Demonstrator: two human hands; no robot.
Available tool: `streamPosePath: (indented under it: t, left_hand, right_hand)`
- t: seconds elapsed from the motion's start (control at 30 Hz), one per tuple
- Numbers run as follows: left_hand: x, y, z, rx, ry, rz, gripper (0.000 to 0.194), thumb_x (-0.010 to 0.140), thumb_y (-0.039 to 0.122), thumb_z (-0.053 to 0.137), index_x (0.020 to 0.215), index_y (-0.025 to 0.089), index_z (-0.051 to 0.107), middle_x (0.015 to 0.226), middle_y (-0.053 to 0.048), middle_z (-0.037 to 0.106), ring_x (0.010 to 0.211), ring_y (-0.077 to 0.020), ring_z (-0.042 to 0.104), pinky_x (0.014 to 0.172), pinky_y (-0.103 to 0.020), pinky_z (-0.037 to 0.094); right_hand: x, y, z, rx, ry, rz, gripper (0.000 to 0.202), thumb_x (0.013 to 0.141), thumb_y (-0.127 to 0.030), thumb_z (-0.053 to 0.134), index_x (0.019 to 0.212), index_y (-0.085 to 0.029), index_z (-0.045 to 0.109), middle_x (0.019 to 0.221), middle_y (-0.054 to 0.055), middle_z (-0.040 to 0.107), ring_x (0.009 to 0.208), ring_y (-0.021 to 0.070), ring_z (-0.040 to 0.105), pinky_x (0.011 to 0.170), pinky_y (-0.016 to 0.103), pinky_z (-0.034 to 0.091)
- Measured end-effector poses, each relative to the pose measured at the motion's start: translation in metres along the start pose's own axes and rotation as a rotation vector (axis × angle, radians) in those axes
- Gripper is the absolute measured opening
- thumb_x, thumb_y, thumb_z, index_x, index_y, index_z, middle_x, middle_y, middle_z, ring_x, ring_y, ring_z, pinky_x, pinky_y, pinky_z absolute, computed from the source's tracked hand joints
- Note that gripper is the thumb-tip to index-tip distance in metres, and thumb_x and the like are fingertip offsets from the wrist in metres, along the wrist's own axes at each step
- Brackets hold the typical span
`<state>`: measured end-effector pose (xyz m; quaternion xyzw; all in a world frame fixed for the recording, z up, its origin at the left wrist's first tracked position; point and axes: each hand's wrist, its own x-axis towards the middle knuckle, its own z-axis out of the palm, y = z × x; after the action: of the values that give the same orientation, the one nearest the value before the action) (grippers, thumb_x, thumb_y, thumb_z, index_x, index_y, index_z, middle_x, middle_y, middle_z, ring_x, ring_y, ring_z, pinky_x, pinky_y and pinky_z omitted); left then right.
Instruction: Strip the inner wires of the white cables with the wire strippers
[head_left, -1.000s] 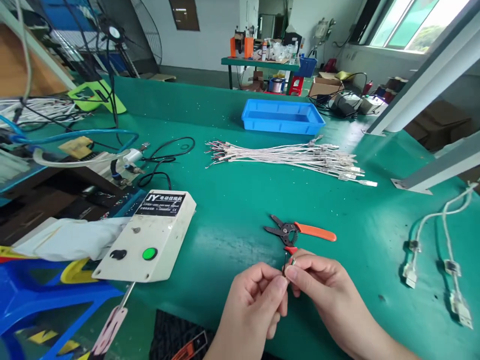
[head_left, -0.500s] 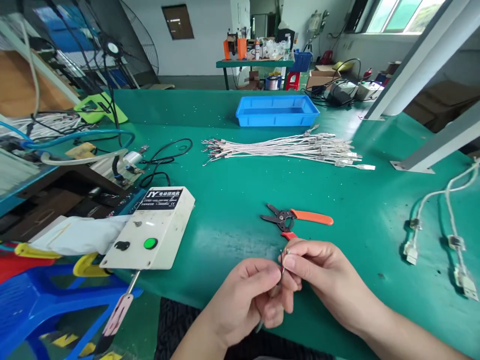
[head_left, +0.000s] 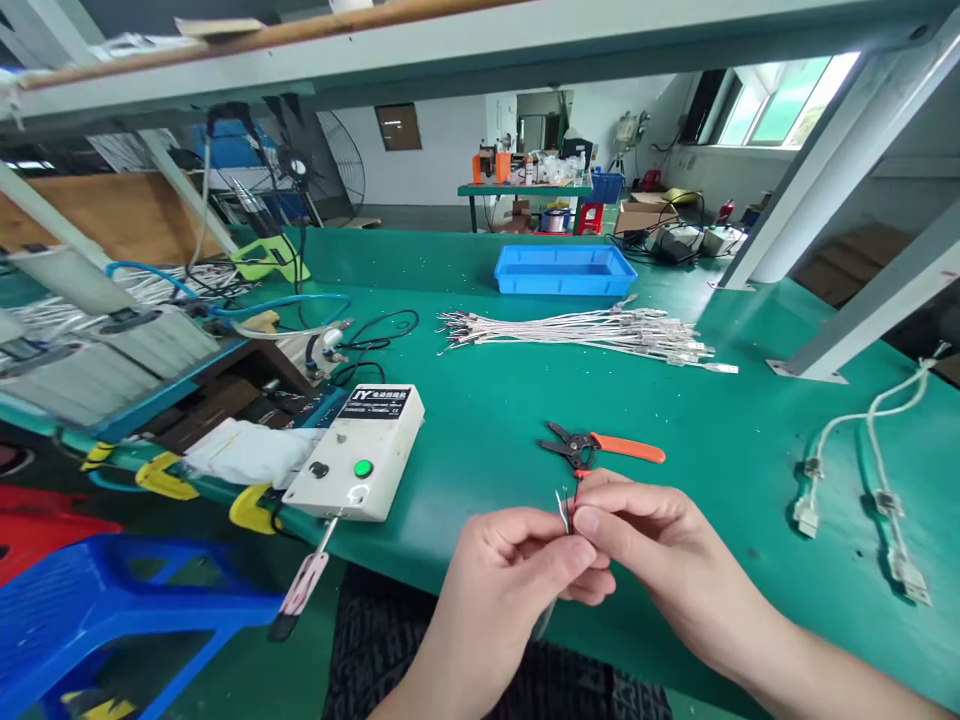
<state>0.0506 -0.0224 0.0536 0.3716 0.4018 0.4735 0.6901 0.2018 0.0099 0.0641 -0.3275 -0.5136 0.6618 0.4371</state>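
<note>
My left hand (head_left: 517, 565) is closed, pinching a cable (head_left: 546, 618) between thumb and fingers near the table's front edge. Thin white, black and red wires (head_left: 564, 508) stand up out of that grip, spread apart. Pressed against it, my right hand (head_left: 637, 525) pinches at the wire ends, with the red wire by its thumb tip. Just beyond my hands lie wire strippers (head_left: 581, 446) with orange handles and dark jaws, spread open. One of their handles is partly hidden by my right hand.
A bundle of white USB cables (head_left: 577, 332) lies across the table, before a blue bin (head_left: 566, 270). A white control box (head_left: 367, 450) with a green button stands left. Two cable ends with USB plugs (head_left: 907, 575) lie right. Metal posts (head_left: 862, 310) rise at the right.
The camera view has tilted up and shifted left, bringing a shelf beam into sight above. The wires between my hands now show more, fanned apart. Both hands keep their pinch.
</note>
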Motion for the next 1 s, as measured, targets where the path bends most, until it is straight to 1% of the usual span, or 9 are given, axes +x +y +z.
streamPosePath:
  t: [0.1, 0.27, 0.37, 0.53, 0.63, 0.7, 0.83, 0.9, 1.0]
  left_hand:
    - [-0.001, 0.008, -0.004, -0.012, -0.021, -0.03, 0.022, 0.076, 0.032, 0.079, 0.081, 0.012, 0.072, 0.074, -0.007, 0.073, 0.071, -0.0172, 0.071, 0.068, -0.024, 0.055]
    - [0.0, 0.022, -0.018, 0.081, -0.188, 0.001, 0.025, 0.092, 0.034, 0.061, 0.098, 0.013, 0.074, 0.096, -0.011, 0.074, 0.086, -0.0179, 0.07, 0.084, -0.03, 0.053]
    - [0.007, 0.024, -0.025, 0.094, -0.214, -0.023, 0.018, 0.088, 0.027, 0.066, 0.096, 0.012, 0.074, 0.093, -0.011, 0.074, 0.085, -0.0167, 0.07, 0.083, -0.027, 0.052]
    - [0.022, 0.01, -0.029, -0.114, -0.158, -0.104, 0.022, 0.077, 0.028, 0.078, 0.078, 0.01, 0.067, 0.08, -0.011, 0.074, 0.064, -0.0131, 0.067, 0.063, -0.024, 0.053]
    - [0.028, 0.0, -0.031, -0.152, -0.145, -0.148, 0.024, 0.077, 0.029, 0.078, 0.078, 0.009, 0.064, 0.079, -0.01, 0.073, 0.06, -0.0114, 0.065, 0.056, -0.022, 0.052]
    - [0.029, -0.005, -0.033, -0.139, -0.139, -0.174, 0.023, 0.077, 0.027, 0.078, 0.079, 0.009, 0.064, 0.079, -0.01, 0.072, 0.059, -0.0113, 0.065, 0.056, -0.022, 0.052]
    - [0.032, -0.012, -0.039, -0.119, -0.131, -0.216, 0.024, 0.075, 0.026, 0.08, 0.077, 0.009, 0.063, 0.076, -0.01, 0.073, 0.056, -0.0119, 0.065, 0.054, -0.022, 0.052]
    - [0.033, -0.016, -0.042, -0.139, -0.122, -0.241, 0.025, 0.073, 0.026, 0.081, 0.078, 0.01, 0.062, 0.074, -0.01, 0.073, 0.055, -0.0124, 0.065, 0.053, -0.022, 0.052]
    - [0.033, -0.019, -0.045, -0.151, -0.154, -0.254, 0.024, 0.075, 0.027, 0.08, 0.085, 0.011, 0.065, 0.074, -0.009, 0.073, 0.056, -0.012, 0.065, 0.055, -0.021, 0.052]
  right_hand:
    - [0.003, -0.003, 0.002, 0.012, -0.025, -0.011, 0.016, 0.086, -0.027, 0.07, 0.072, -0.02, 0.073, 0.072, 0.0, 0.055, 0.059, 0.0071, 0.053, 0.055, 0.018, 0.046]
    - [0.008, -0.004, 0.004, 0.094, -0.092, 0.051, 0.023, 0.089, -0.029, 0.066, 0.071, -0.016, 0.066, 0.064, -0.001, 0.052, 0.056, 0.0069, 0.05, 0.057, 0.021, 0.044]
    - [0.013, 0.0, 0.001, 0.118, -0.133, 0.073, 0.022, 0.09, -0.028, 0.065, 0.073, -0.014, 0.067, 0.066, 0.0, 0.054, 0.058, 0.0088, 0.055, 0.059, 0.023, 0.045]
    - [0.023, 0.01, -0.006, 0.147, -0.169, 0.113, 0.016, 0.086, -0.025, 0.07, 0.074, -0.014, 0.072, 0.065, -0.001, 0.056, 0.058, 0.0131, 0.065, 0.062, 0.027, 0.05]
    - [0.027, 0.019, -0.008, 0.181, -0.173, 0.17, 0.021, 0.084, -0.028, 0.072, 0.071, -0.013, 0.071, 0.06, -0.001, 0.057, 0.057, 0.0158, 0.066, 0.065, 0.03, 0.052]
    - [0.028, 0.025, -0.009, 0.194, -0.149, 0.209, 0.024, 0.082, -0.032, 0.074, 0.069, -0.012, 0.069, 0.058, 0.0, 0.058, 0.055, 0.0169, 0.065, 0.062, 0.031, 0.051]
    - [0.026, 0.031, -0.014, 0.178, -0.067, 0.236, 0.024, 0.077, -0.03, 0.079, 0.066, -0.012, 0.068, 0.059, 0.001, 0.06, 0.054, 0.0104, 0.056, 0.057, 0.024, 0.044]
    - [0.025, 0.031, -0.017, 0.129, -0.016, 0.217, 0.022, 0.079, -0.029, 0.077, 0.066, -0.013, 0.069, 0.062, 0.0, 0.059, 0.055, 0.0072, 0.048, 0.056, 0.021, 0.04]
    - [0.024, 0.028, -0.022, 0.079, 0.015, 0.206, 0.022, 0.084, -0.031, 0.072, 0.07, -0.014, 0.072, 0.062, -0.001, 0.056, 0.054, 0.0066, 0.043, 0.055, 0.022, 0.037]
